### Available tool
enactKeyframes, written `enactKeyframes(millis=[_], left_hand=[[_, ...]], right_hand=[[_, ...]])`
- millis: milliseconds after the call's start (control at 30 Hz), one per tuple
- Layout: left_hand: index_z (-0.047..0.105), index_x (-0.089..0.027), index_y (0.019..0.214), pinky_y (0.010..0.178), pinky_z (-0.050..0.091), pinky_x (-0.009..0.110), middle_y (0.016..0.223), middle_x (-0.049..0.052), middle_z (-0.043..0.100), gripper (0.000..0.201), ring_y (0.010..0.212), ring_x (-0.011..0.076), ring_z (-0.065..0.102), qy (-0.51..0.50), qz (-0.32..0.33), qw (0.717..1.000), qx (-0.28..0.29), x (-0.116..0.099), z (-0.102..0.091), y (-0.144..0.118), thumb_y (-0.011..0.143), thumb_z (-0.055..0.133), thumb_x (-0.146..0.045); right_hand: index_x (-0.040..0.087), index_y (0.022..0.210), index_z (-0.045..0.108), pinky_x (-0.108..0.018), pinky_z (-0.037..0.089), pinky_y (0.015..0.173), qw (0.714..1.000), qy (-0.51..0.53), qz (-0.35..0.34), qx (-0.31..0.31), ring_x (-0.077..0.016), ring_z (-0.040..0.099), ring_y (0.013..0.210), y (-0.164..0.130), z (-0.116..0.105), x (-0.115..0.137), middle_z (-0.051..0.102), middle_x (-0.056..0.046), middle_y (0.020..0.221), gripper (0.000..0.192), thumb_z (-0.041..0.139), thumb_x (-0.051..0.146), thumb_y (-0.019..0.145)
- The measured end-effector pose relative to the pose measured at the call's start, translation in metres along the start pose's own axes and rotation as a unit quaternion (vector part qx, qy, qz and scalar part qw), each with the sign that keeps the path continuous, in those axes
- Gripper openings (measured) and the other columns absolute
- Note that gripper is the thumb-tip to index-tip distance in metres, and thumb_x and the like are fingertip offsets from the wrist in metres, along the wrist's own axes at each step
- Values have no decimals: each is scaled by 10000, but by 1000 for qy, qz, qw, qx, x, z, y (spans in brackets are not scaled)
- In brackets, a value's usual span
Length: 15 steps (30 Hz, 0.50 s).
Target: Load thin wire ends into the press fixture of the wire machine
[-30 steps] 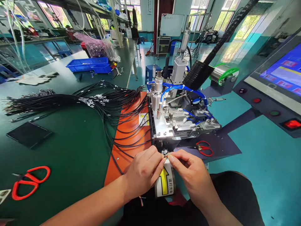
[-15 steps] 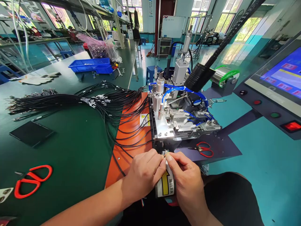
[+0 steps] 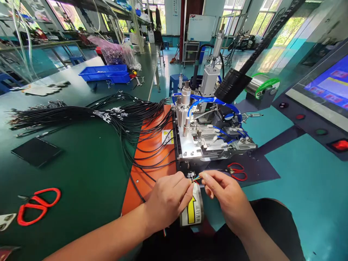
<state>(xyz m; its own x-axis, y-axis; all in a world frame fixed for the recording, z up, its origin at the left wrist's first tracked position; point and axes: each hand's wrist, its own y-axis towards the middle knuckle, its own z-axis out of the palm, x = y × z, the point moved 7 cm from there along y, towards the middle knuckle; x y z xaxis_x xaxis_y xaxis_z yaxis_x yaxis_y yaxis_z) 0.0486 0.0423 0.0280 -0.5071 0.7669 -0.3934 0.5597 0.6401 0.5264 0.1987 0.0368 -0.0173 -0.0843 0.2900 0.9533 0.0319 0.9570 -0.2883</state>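
Observation:
My left hand (image 3: 167, 199) pinches the stripped end of a black cable (image 3: 136, 186) at the front of a small metal machine (image 3: 206, 141). My right hand (image 3: 225, 197) pinches the thin coloured wires (image 3: 197, 178) fanning out of that cable end. Both sets of fingertips sit just above a white label with a yellow arrow (image 3: 192, 210). The cable runs back over an orange plate (image 3: 148, 159) towards a bundle of black cables (image 3: 81, 116).
Red scissors (image 3: 36, 204) lie on the green table at the left, and a second red pair (image 3: 237, 171) lies right of the machine. A black pad (image 3: 34, 151), a blue tray (image 3: 104, 73) and a control panel with a screen (image 3: 324, 94) are around.
My right hand has shifted slightly right and apart from the left, drawing the coloured wires out so they show between the fingertips. The left hand has stayed in place.

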Motion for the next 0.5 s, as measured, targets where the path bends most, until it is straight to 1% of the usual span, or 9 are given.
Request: enactKeyframes(millis=[133, 200, 367, 500], left_hand=[[574, -116, 807, 577, 287, 306, 722, 28, 451, 122, 662, 130, 397, -3, 0, 1000, 3, 0, 1, 0, 922, 537, -126], [570, -120, 808, 574, 282, 307, 721, 27, 452, 115, 662, 132, 395, -4, 3, 1000, 4, 0, 2, -1, 918, 538, -126], [584, -120, 813, 572, 286, 313, 725, 30, 461, 111, 651, 136, 401, -2, -4, 1000, 6, 2, 4, -1, 914, 543, -138], [604, -130, 829, 582, 310, 311, 723, 31, 480, 133, 652, 142, 423, 9, -18, 1000, 14, 4, 3, 0, 932, 528, -164]], right_hand=[[149, 863, 636, -245, 341, 607, 999, -2, 3, 39, -109, 395, 670, 6, 4, 4, 494, -19, 750, 411, 610, 558, 874], [143, 831, 626, -244, 324, 595, 999, -1, 1, 46, -106, 381, 655, 8, 6, 5, 475, -14, 719, 413, 619, 555, 867], [141, 821, 616, -242, 278, 559, 999, 4, 22, 48, -96, 349, 621, 12, 7, 1, 441, -1, 674, 410, 636, 549, 853], [138, 833, 611, -230, 248, 543, 999, 13, 23, 40, -82, 302, 603, 14, 6, -5, 399, 9, 646, 411, 634, 547, 860]])
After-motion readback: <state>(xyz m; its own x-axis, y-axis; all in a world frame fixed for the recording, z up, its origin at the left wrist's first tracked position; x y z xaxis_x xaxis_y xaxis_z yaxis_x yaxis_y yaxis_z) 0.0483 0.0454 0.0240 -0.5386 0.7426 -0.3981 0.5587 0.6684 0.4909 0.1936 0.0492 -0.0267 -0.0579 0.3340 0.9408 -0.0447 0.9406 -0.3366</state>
